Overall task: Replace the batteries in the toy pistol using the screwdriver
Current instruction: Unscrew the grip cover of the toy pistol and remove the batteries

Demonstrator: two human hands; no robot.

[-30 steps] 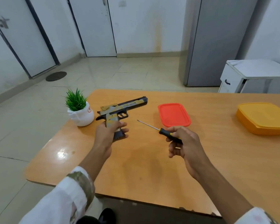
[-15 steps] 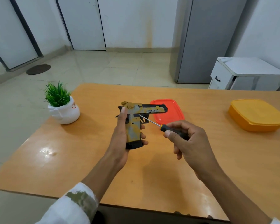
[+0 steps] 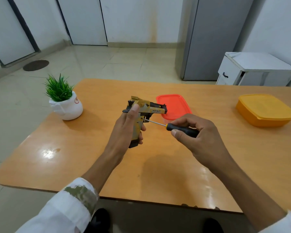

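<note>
A yellow-and-black toy pistol (image 3: 147,108) is held upright above the wooden table (image 3: 74,148), barrel pointing right. My left hand (image 3: 124,130) grips its handle from behind, thumb up near the slide. My right hand (image 3: 198,137) is closed around the black handle of a screwdriver (image 3: 178,128). The thin metal shaft runs left and its tip touches the upper part of the pistol's grip, just below the trigger area. No batteries are visible.
A small green plant in a white pot (image 3: 65,105) stands at the table's left. A shallow red container (image 3: 173,105) lies behind the pistol, and a yellow lidded box (image 3: 264,110) sits at the right. A white cabinet (image 3: 252,69) stands beyond the table.
My left hand lifted the pistol off the table and turned it upright toward the middle. My right hand brought the screwdriver in until its tip met the pistol's grip.
</note>
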